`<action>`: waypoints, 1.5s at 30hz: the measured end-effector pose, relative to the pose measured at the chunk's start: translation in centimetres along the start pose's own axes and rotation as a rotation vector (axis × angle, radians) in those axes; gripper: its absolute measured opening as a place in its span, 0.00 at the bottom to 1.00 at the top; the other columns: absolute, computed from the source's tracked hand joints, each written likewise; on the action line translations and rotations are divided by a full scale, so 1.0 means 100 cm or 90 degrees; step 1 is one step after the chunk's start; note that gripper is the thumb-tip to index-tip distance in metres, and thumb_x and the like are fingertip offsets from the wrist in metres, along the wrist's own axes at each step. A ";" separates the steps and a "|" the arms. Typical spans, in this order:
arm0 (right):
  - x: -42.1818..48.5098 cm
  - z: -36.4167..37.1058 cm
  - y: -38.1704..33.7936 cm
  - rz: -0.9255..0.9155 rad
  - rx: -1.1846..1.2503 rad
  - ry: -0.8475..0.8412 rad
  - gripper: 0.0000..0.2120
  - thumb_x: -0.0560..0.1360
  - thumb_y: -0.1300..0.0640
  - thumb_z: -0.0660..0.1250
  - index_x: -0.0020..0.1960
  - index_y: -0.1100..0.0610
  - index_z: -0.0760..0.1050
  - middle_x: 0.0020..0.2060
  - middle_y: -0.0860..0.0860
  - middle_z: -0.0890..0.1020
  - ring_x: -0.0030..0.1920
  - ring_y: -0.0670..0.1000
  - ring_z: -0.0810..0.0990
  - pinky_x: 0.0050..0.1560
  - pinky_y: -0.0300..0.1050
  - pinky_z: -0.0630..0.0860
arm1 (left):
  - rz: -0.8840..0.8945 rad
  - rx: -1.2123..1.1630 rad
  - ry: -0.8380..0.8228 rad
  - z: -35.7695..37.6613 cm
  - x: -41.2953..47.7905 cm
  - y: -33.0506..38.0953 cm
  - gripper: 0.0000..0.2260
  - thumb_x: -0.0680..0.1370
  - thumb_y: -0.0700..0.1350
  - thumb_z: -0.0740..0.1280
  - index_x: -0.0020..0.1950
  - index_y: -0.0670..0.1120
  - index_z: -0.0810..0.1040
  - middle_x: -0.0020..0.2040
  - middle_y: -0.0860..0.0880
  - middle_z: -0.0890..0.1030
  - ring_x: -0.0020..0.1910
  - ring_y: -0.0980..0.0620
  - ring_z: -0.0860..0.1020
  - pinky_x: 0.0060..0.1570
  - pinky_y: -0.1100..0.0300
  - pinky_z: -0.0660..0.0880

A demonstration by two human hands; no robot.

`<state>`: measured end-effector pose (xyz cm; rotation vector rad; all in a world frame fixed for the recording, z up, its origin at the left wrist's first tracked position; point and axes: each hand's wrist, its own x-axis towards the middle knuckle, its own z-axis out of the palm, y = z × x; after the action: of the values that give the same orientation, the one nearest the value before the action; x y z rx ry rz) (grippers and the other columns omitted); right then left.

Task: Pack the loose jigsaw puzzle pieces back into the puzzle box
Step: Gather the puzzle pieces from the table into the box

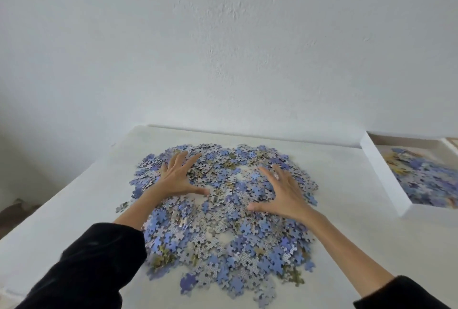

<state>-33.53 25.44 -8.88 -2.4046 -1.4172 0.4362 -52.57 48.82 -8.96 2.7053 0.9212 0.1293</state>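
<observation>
Matt cardboard puzzle pieces (223, 222), smooth white table (74, 197), perhaps card box (381, 174), rough plaster wall (223, 35)

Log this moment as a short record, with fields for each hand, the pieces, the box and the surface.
left hand: open, fingers spread, palm down on the far left part of the heap
right hand: open, fingers spread, resting on the right part of the heap
puzzle pieces: loose, mostly blue, in a wide heap on the table
puzzle box: white, open, right of the heap, some pieces already inside
table: white
task state: large heap not yet in the box
</observation>
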 end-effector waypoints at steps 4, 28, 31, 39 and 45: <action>-0.004 0.005 -0.009 -0.006 -0.017 -0.023 0.57 0.46 0.17 0.47 0.71 0.35 0.36 0.74 0.50 0.39 0.74 0.57 0.40 0.69 0.68 0.46 | 0.082 0.023 0.005 0.006 0.010 -0.004 0.56 0.49 0.84 0.49 0.74 0.63 0.47 0.75 0.51 0.53 0.73 0.47 0.52 0.69 0.37 0.54; 0.003 0.007 -0.036 -0.054 -0.006 0.003 0.21 0.64 0.46 0.72 0.52 0.49 0.67 0.56 0.50 0.64 0.60 0.49 0.61 0.55 0.43 0.67 | 0.221 -0.020 0.030 0.014 -0.001 0.012 0.31 0.63 0.71 0.57 0.62 0.58 0.69 0.52 0.55 0.72 0.53 0.55 0.66 0.47 0.61 0.66; 0.004 0.012 -0.036 -0.073 0.032 0.053 0.17 0.65 0.50 0.71 0.48 0.52 0.68 0.52 0.49 0.68 0.56 0.48 0.65 0.54 0.42 0.69 | 0.238 -0.044 0.054 0.015 -0.002 0.015 0.28 0.64 0.67 0.59 0.58 0.53 0.74 0.46 0.57 0.75 0.47 0.56 0.69 0.39 0.67 0.65; 0.003 0.006 -0.031 -0.105 0.226 0.107 0.10 0.67 0.62 0.70 0.41 0.52 0.70 0.44 0.48 0.77 0.52 0.49 0.76 0.63 0.42 0.64 | 0.237 -0.131 0.080 0.017 -0.002 0.019 0.18 0.67 0.63 0.62 0.48 0.52 0.78 0.43 0.56 0.79 0.37 0.59 0.79 0.35 0.70 0.76; 0.005 -0.009 -0.029 -0.164 0.266 0.166 0.10 0.69 0.64 0.70 0.44 0.52 0.72 0.41 0.41 0.75 0.46 0.40 0.75 0.57 0.28 0.64 | 0.187 -0.315 0.051 0.008 -0.005 0.033 0.10 0.71 0.49 0.71 0.46 0.45 0.79 0.41 0.49 0.82 0.34 0.56 0.78 0.36 0.65 0.77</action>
<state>-35.24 27.10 -6.88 -1.8462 -1.3390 0.3041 -50.94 45.81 -8.81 2.3575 0.4266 0.4626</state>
